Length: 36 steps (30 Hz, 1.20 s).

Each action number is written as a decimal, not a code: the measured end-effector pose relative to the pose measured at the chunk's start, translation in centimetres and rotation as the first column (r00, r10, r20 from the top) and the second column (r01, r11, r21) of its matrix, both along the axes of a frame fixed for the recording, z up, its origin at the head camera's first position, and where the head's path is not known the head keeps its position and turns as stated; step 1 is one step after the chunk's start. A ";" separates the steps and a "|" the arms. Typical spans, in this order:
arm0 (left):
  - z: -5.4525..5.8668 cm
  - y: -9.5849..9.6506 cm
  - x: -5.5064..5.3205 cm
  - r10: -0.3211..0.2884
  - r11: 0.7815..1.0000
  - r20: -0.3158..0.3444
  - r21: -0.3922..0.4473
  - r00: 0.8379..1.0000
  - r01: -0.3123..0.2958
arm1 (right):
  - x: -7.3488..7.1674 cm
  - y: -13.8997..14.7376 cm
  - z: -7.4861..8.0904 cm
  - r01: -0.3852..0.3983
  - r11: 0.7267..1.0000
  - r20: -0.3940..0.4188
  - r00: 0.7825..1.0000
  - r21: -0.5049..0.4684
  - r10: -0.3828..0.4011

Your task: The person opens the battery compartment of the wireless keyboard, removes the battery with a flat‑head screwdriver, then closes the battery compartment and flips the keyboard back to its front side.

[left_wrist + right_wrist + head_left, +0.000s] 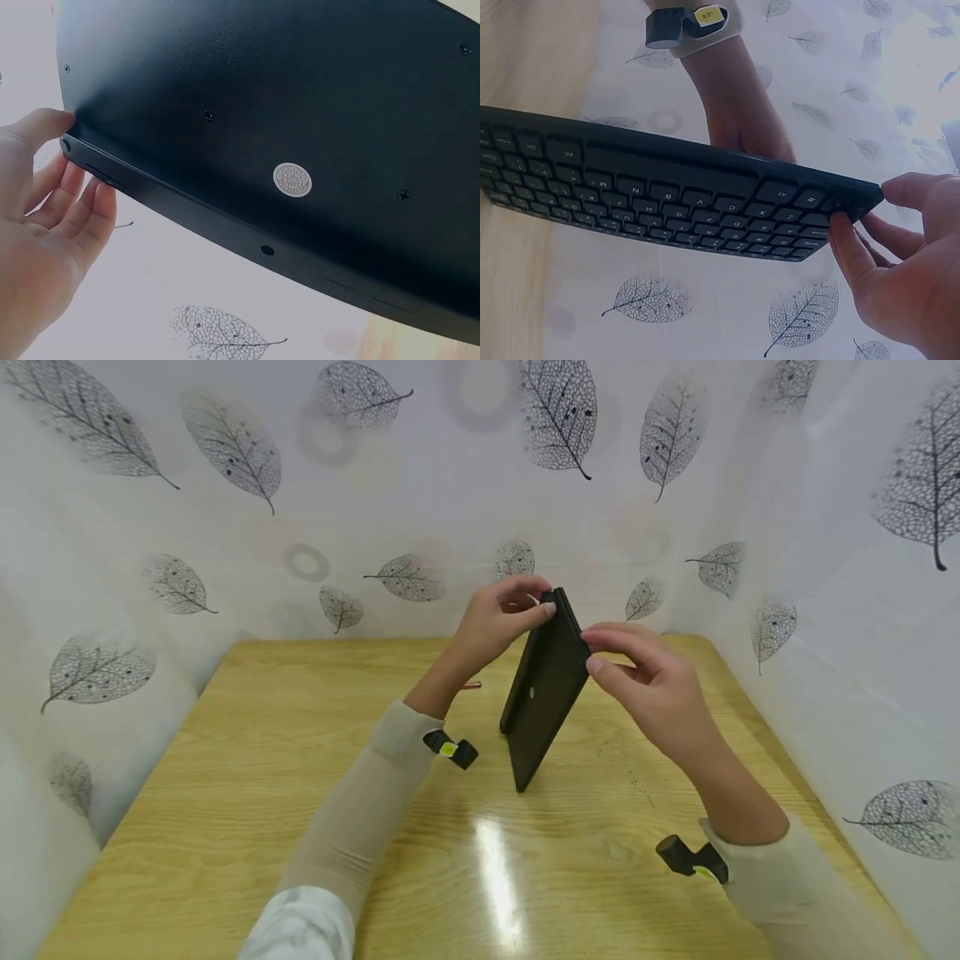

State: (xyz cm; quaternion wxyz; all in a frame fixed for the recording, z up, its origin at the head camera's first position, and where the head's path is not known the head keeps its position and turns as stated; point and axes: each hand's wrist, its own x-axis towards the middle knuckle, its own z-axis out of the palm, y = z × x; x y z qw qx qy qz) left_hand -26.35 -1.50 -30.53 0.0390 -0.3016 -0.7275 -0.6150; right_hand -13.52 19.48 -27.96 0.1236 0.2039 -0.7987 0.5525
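A black keyboard (551,693) stands steeply tilted on end over the table; whether its lower end touches the wood I cannot tell. Its underside, with several screws and a round pale sticker (292,180), faces the left wrist view. Keys (697,202) show in the right wrist view. My left hand (498,618) pinches the upper far corner, thumb (49,124) on the underside and fingers around the thick edge. With thumb and fingers my right hand (648,681) grips the upper near corner, one fingertip lying against the keys.
The wooden table (262,760) spreads beneath both arms. A small reddish, thin item (471,685) lies beside my left wrist, partly hidden by it. Pale curtains (420,510) with leaf prints enclose the back and sides. Each wrist wears a small black camera mount (450,748).
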 end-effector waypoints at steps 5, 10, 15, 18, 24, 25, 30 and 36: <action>-0.2 -0.4 -0.1 -0.023 1.000 0.000 0.020 1.000 0.023 | -0.1 -0.4 0.0 -0.016 1.000 0.011 1.000 -0.001 0.016; 0.0 -0.7 0.1 -0.021 1.000 -0.005 0.020 1.000 0.021 | -0.5 -0.5 -0.1 -0.041 0.998 0.026 0.999 -0.042 0.043; 0.3 -1.0 0.7 0.019 1.000 -0.031 -0.009 0.999 -0.020 | -0.9 -0.6 -0.7 -0.097 0.984 0.047 0.993 -0.151 0.106; 0.5 -1.2 1.3 0.032 0.999 -0.044 -0.013 0.999 -0.032 | -1.1 -0.7 -1.2 -0.135 0.967 0.051 0.987 -0.215 0.149; 0.5 -1.9 2.2 0.065 0.998 -0.038 -0.011 0.997 -0.065 | -2.1 -1.4 -1.9 -0.225 0.921 0.103 0.958 -0.317 0.269; 0.4 -2.1 2.3 0.072 0.997 -0.035 -0.007 0.997 -0.073 | -2.3 -1.5 -2.0 -0.242 0.914 0.117 0.949 -0.325 0.293; 0.2 -2.7 3.4 0.102 0.995 -0.086 0.009 0.991 -0.102 | -3.4 -2.0 -2.4 -0.314 0.888 0.162 0.910 -0.337 0.383; 0.2 -3.2 4.7 0.080 0.997 -0.124 0.027 0.989 -0.077 | -4.9 -2.4 -2.9 -0.374 0.867 0.213 0.865 -0.329 0.455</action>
